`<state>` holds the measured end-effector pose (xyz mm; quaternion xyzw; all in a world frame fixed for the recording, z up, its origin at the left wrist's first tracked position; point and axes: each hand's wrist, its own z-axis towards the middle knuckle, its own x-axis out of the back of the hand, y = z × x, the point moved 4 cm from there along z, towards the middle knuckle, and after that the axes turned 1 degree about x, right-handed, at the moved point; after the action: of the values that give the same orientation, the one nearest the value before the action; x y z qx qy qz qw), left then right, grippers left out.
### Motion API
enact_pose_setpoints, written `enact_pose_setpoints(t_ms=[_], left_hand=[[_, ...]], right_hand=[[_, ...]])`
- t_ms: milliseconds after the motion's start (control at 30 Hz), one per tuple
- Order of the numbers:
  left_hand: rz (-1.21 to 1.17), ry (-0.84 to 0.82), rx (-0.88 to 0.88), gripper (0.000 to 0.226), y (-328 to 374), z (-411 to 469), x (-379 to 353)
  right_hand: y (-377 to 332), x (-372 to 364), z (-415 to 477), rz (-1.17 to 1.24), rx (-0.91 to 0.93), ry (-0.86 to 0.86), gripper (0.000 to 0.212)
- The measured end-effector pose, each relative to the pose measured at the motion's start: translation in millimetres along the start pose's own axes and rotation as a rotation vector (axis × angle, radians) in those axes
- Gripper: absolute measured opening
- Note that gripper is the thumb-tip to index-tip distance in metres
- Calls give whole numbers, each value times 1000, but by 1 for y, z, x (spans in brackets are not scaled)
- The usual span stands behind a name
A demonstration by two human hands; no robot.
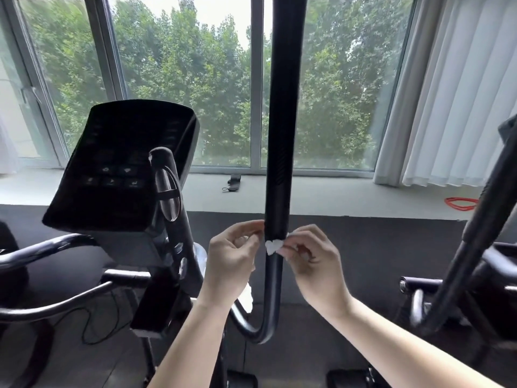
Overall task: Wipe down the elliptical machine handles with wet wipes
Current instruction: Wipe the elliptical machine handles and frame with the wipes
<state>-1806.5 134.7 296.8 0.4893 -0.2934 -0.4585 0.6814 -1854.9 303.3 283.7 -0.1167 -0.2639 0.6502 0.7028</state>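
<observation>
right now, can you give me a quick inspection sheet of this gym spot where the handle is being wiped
surface: dark floor, with a grey ledge behind it under the window.
job's things: upright black handle; white wipe pressed against it where the grip ends.
clutter: black strap and red cord lying on the ledge.
hands: left hand and right hand sit on either side of the handle; the right pinches the wipe, the left seems to.
cables: thin black cable looped on the floor below the console.
surroundings: window with trees outside; white curtain at right.
</observation>
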Motion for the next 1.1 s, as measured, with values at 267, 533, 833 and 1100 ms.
enact_pose_setpoints(t_ms=[267,533,833,1100], left_hand=[[-52,20,38,12,-15,-4,-3],[-22,22,48,10,-25,-12,-4],[-45,24,79,9,-26,-13,-6],[-20,11,82,15,-30,-18,-4]], right_hand=[[-27,14,51,0,27,95,13],[3,-1,1,101,-77,-11,15],[-38,11,66,-49,104,160,12],[0,-8,-19,-75,-6,-77,9]])
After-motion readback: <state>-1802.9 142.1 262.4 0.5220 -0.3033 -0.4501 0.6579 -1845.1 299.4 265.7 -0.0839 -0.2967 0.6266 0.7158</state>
